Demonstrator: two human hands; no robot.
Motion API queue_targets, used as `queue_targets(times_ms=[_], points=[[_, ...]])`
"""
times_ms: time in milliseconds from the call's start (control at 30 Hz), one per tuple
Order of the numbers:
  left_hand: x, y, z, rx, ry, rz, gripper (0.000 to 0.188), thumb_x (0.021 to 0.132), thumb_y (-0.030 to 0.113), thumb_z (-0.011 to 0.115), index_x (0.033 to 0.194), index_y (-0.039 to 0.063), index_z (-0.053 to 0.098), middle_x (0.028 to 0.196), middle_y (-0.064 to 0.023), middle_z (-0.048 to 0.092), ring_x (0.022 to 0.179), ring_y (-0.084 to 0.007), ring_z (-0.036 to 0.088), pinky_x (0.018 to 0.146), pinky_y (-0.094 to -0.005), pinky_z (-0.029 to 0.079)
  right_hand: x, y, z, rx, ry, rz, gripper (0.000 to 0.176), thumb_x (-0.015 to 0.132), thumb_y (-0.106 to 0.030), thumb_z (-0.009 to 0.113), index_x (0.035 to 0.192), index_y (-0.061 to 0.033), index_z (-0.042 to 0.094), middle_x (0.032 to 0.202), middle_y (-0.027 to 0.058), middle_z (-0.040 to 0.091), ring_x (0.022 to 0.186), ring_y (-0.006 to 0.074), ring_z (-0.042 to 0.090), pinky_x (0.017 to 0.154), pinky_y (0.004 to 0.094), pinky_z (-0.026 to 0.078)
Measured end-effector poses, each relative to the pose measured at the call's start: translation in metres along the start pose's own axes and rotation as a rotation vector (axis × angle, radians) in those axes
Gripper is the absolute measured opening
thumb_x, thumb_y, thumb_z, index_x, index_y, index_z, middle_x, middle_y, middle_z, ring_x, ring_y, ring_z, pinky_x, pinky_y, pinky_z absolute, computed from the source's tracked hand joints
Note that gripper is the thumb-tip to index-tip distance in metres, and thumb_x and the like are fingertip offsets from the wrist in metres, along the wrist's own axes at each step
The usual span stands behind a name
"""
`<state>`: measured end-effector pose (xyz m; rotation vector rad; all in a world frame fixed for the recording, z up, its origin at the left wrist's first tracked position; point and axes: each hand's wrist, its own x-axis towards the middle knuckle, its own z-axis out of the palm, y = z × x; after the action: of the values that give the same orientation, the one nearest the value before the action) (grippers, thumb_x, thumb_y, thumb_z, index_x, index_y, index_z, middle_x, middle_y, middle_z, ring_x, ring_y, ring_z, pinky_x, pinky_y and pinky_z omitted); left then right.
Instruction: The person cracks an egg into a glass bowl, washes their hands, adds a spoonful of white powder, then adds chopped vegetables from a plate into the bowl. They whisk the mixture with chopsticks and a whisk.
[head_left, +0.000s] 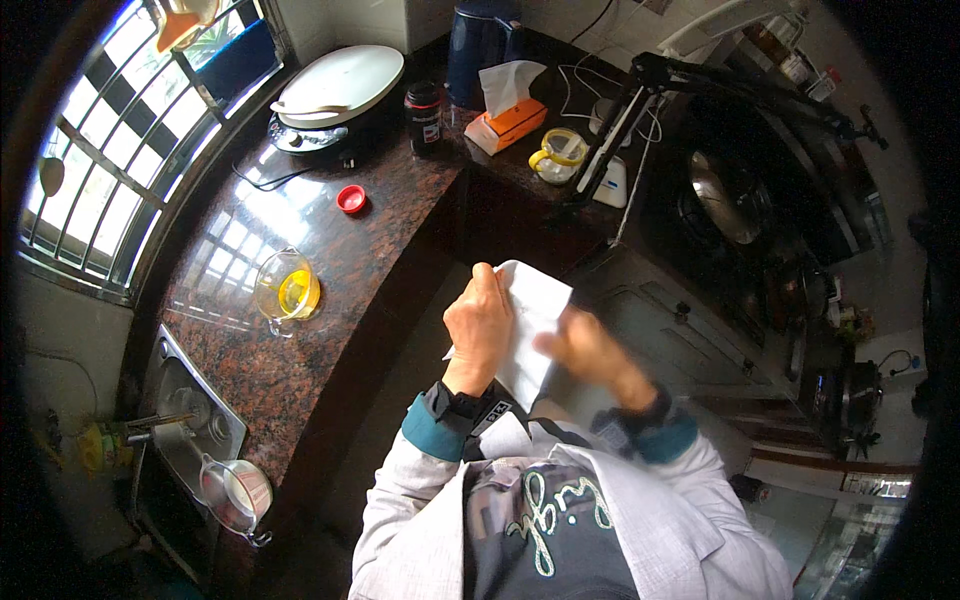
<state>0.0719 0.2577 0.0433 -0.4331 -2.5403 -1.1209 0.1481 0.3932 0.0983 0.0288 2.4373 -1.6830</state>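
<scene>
A white sheet of tissue paper (529, 322) is in front of my chest, and my left hand (480, 326) grips its left edge with curled fingers. My right hand (589, 349) is blurred by motion at the sheet's right edge, with the thumb over the paper; whether it holds the sheet is unclear. To the left of my hands, on the brown speckled stone counter (300, 390), stands a clear glass jug (281, 281) with yellow liquid at its bottom. A red cap (351, 199) lies farther back on the counter.
Along the back are an electric pan (341, 82), a black jar (424, 120), a dark kettle (484, 56), an orange tissue box (510, 124) and a yellow-rimmed glass jar (561, 154). A black stand arm (615, 135) leans beside them. A sink (191, 412) lies left, a pot (232, 491) at its edge.
</scene>
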Motion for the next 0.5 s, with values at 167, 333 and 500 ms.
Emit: queue_targets(times_ms=[167,333,500], points=[[-0.002,0.005,0.021,-0.799,-0.298,-0.395,0.031,0.096,0.031,0.050,0.114,0.006,0.049,0.090,-0.0123,0.062,0.082,-0.0225,0.061,0.070,-0.0313,0.048,0.001,0.040,-0.039,0.022,0.075,0.191,0.024,0.089,-0.020,0.061,0.097,0.0016,0.064,0.074,0.0018,0.064,0.068,0.0089,0.057,0.060,0.0252,0.047],[-0.013,0.027,0.053,-1.263,-0.630,-0.595,0.058,0.088,0.028,0.063,0.133,0.003,0.037,0.122,-0.0103,0.051,0.111,-0.0190,0.050,0.094,-0.0319,0.041,-0.006,0.071,-0.113,0.244,-0.052,0.121,0.016,0.089,-0.009,0.058,0.099,0.0010,0.065,0.080,-0.0038,0.061,0.070,0.0045,0.053,0.061,0.0216,0.044],[-0.027,0.067,0.095,-1.268,-0.661,-0.612,0.040,0.087,0.025,0.066,0.113,-0.004,0.058,0.099,-0.0082,0.065,0.087,-0.0136,0.060,0.082,-0.0269,0.048,-0.013,0.084,-0.174,0.250,-0.095,0.041,0.016,0.090,-0.008,0.057,0.102,-0.0005,0.065,0.083,-0.0007,0.064,0.071,0.0059,0.057,0.065,0.0213,0.047]])
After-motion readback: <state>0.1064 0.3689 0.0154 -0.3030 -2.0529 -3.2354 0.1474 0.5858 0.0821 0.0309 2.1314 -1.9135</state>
